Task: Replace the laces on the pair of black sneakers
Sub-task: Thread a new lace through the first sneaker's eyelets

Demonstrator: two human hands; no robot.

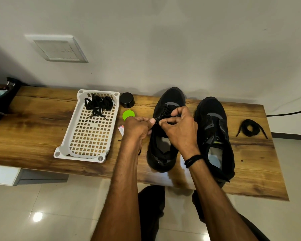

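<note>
Head view looks down on our two hands, which meet over the black sneaker (172, 97) that stands toe-away on the wooden table (33, 122). Our left hand (137, 126) has its fingers curled, and thumb and forefinger pinch a black lace (157, 118) at the sneaker's left edge. Our right hand (179, 129) pinches the same lace just beside it, thumb against forefinger. Its other fingers are bent over the eyelets, where the lace crosses the tongue in a few rows (we cannot tell how many). A black wristband (192, 160) circles the right wrist.

Just to the right stands the second sneaker (214, 119), also toe-away, with its tongue area open and no lace showing. Farther right, apart from both shoes, a coiled black lace (250, 130) lies on the wood with its two ends trailing outward.

To our left sits a white perforated basket (63, 152), and a tangle of black laces (98, 104) lies at its far end. Between basket and sneaker we see a black round cap (127, 100) by the wall, a green disc (128, 114) nearer to us, partly behind the left hand, and the corner of a small printed packet (121, 129). A dark cable (288, 113) runs off past the table's right end.
</note>
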